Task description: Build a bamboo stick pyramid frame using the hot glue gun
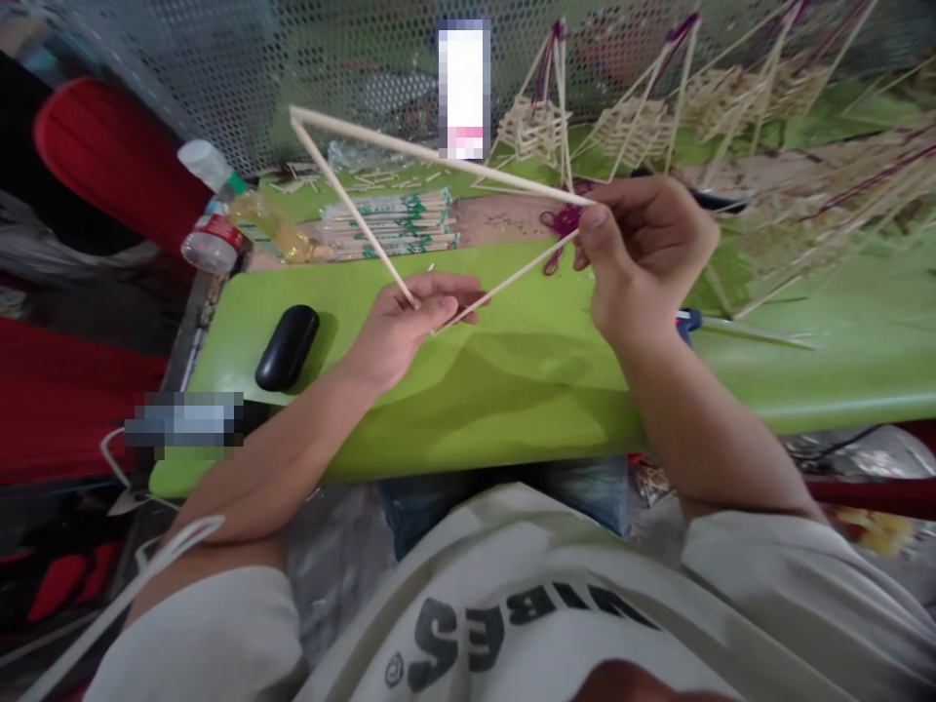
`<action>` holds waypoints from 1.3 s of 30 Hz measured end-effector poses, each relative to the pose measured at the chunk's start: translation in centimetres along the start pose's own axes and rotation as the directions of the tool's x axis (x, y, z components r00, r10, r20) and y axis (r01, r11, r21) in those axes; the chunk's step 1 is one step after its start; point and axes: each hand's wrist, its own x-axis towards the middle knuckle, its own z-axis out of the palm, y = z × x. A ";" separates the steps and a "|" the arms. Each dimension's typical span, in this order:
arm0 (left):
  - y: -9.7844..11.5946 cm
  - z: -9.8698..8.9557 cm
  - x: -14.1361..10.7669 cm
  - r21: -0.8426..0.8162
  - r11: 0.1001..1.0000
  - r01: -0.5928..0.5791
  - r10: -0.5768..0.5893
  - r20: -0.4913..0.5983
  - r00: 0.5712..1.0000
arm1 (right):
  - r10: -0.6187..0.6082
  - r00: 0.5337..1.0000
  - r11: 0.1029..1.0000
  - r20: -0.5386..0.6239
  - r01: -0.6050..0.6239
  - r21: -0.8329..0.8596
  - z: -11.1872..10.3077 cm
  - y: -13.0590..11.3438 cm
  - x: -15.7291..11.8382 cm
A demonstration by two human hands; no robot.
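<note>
An angular frame of thin wooden sticks [355,213] is held above the green tabletop. Two of its sticks meet at a corner on the far left. My left hand [399,327] pinches the near ends of two sticks, which lie slightly apart at the thumb. Closed on the right-hand corner, my right hand [650,253] grips a long stick and a thinner one between thumb and fingers. Purple cord [562,222] lies just behind the right fingertips. A dark blue tool [687,322] is partly hidden by my right wrist.
Wrapped bundles of wooden sticks [391,226] lie behind my left hand, beside plastic bottles [270,226]. A black case [288,348] sits at left. Several lattice stick structures [537,129] with purple cord stand along the back right, against perforated metal [351,58]. A phone [464,88] is propped upright.
</note>
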 end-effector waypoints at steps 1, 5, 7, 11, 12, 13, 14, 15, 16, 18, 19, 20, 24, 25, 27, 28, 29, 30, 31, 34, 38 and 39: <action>0.2 -0.1 0.1 0.024 0.998 -0.051 0.051 -0.026 0.998 | 0.024 1.000 1.000 0.003 -0.024 -0.007 0.0 0.0 0.0; 1.1 -0.8 0.7 0.104 0.945 -0.309 0.317 -0.079 0.945 | 0.134 0.991 0.991 0.024 -0.134 0.021 -0.2 0.2 0.1; 1.3 -1.3 1.1 0.137 0.925 -0.354 0.371 -0.129 0.920 | 0.127 0.991 0.987 0.050 -0.131 0.092 -0.2 0.4 0.1; 1.8 -2.6 1.7 0.123 0.929 -0.349 0.366 -0.171 0.915 | 0.103 0.987 0.976 0.119 -0.124 0.181 -0.1 0.8 0.1; 1.9 -2.9 1.8 0.099 0.929 -0.358 0.370 -0.156 0.916 | 0.103 0.985 0.971 0.139 -0.129 0.201 0.0 0.9 0.1; 2.1 -3.1 1.8 0.077 0.931 -0.358 0.365 -0.142 0.920 | 0.109 0.981 0.966 0.158 -0.143 0.218 0.0 1.1 0.0; 2.3 -3.4 1.8 0.061 0.937 -0.345 0.350 -0.131 0.928 | 0.126 0.975 0.959 0.181 -0.166 0.229 0.1 1.2 0.0; 2.4 -3.5 1.7 0.054 0.947 -0.316 0.320 -0.126 0.939 | 0.151 0.966 0.952 0.208 -0.199 0.233 0.2 1.4 0.0; 2.6 -3.6 1.6 0.053 0.960 -0.275 0.279 -0.124 0.952 | 0.181 0.955 0.943 0.235 -0.236 0.234 0.3 1.5 -0.1; 2.9 -3.7 1.5 0.047 0.980 -0.193 0.197 -0.105 0.975 | 0.233 0.928 0.921 0.290 -0.307 0.241 0.6 1.7 -0.2; 2.9 -3.7 1.4 0.033 0.985 -0.171 0.173 -0.093 0.980 | 0.254 0.914 0.908 0.318 -0.338 0.249 0.7 1.7 -0.4; 3.0 -3.7 1.4 0.016 0.987 -0.160 0.161 -0.084 0.983 | 0.272 0.898 0.894 0.345 -0.369 0.255 0.8 1.8 -0.5; 3.2 -3.6 1.6 -0.006 0.987 -0.158 0.157 -0.100 0.983 | 0.316 0.846 0.851 0.430 -0.453 0.265 1.1 2.2 -0.8; 3.2 -3.6 1.6 0.001 0.987 -0.160 0.160 -0.113 0.981 | 0.318 0.841 0.849 0.437 -0.458 0.264 1.0 2.3 -0.8; 3.4 -3.8 1.8 0.012 0.984 -0.178 0.178 -0.140 0.974 | 0.318 0.843 0.851 0.434 -0.455 0.260 1.0 2.3 -0.8; 3.4 -4.0 1.8 0.015 0.981 -0.192 0.192 -0.154 0.969 | 0.319 0.845 0.853 0.429 -0.453 0.259 0.9 2.2 -0.8; 3.4 -4.2 1.9 0.017 0.978 -0.208 0.208 -0.171 0.963 | 0.319 0.849 0.854 0.422 -0.450 0.260 0.9 2.1 -0.7; 3.4 -4.5 2.0 0.022 0.975 -0.222 0.222 -0.189 0.957 | 0.320 0.851 0.854 0.417 -0.449 0.262 0.9 1.9 -0.7; 3.3 -4.9 2.1 0.032 0.972 -0.231 0.233 -0.205 0.951 | 0.320 0.853 0.854 0.412 -0.448 0.264 0.8 1.8 -0.6; 3.2 -6.1 2.3 0.067 0.961 -0.270 0.278 -0.232 0.932 | 0.323 0.858 0.856 0.400 -0.445 0.264 0.8 1.5 -0.5; 4.5 -7.0 1.9 0.011 0.938 -0.348 0.345 -0.162 0.925 | 0.322 0.865 0.865 0.384 -0.434 0.253 0.8 1.4 -0.4; 5.1 -7.1 1.7 -0.040 0.929 -0.368 0.359 -0.153 0.921 | 0.320 0.867 0.867 0.381 -0.430 0.251 0.8 1.5 -0.4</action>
